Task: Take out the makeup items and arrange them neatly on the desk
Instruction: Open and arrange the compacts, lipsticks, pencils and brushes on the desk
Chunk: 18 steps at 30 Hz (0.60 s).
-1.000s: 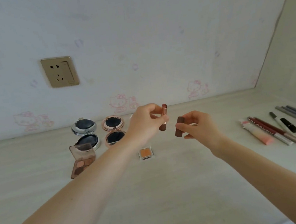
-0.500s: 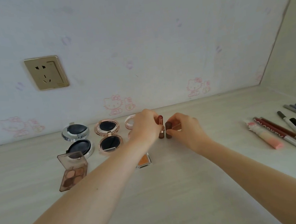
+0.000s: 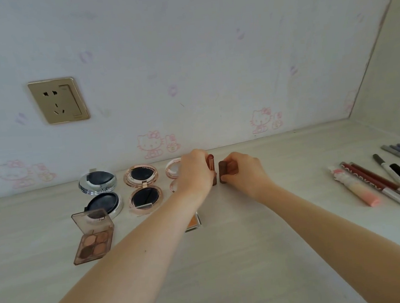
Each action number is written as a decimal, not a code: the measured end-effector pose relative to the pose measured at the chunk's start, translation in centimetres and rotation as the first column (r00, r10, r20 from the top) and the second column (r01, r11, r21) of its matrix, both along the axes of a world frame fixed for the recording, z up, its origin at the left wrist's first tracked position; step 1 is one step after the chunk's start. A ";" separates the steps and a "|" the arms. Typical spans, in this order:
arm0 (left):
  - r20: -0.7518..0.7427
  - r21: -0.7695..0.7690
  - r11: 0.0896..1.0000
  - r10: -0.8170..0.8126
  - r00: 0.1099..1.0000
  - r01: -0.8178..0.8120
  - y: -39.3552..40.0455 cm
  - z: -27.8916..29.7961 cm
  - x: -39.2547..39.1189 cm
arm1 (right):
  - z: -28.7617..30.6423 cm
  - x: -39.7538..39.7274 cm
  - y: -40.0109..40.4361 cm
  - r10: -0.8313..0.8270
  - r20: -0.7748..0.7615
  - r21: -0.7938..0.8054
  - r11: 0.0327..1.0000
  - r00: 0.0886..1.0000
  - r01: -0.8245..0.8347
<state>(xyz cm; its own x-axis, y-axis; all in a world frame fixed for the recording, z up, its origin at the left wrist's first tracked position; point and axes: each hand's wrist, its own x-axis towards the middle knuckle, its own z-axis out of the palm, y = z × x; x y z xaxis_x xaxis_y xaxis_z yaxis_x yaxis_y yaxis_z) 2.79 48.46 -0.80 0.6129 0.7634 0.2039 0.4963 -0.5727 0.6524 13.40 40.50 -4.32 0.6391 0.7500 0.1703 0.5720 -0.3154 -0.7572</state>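
Left hand [image 3: 193,171] pinches lipstick [image 3: 212,168] upright—bullet up; right hand [image 3: 241,171] grips upright cap [image 3: 223,172].

**Little to read**

Pale capital letters run along the dark red pencil [image 3: 364,178] lying on the table [image 3: 230,259], too blurred to spell out. Pink cartoon cat prints [image 3: 150,144] mark the wall; no words show beside them.

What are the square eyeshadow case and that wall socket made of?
The eyeshadow palette looks like tinted see-through plastic: the desk shows through its raised lid. The wall socket has a gold, brushed-metal-looking faceplate with a dull sheen; it may be coated plastic.
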 end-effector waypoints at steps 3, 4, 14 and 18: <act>0.025 0.011 1.000 -0.004 1.000 0.004 0.0 -0.1 0.1 | -0.1 0.3 0.5 0.001 0.024 -0.012 1.000 1.000 -0.001; 0.024 0.004 1.000 0.007 1.000 -0.007 0.0 -0.2 0.2 | -0.2 0.4 0.7 -0.002 0.036 -0.021 1.000 0.999 0.003; -0.022 -0.005 0.998 0.056 0.998 -0.056 0.5 0.0 0.6 | -0.5 0.6 1.2 -0.021 0.050 -0.052 0.998 0.998 0.024; -0.034 -0.009 0.998 0.067 0.997 -0.067 0.6 -0.2 0.5 | -0.5 0.5 1.1 -0.003 0.024 -0.048 0.999 1.000 0.005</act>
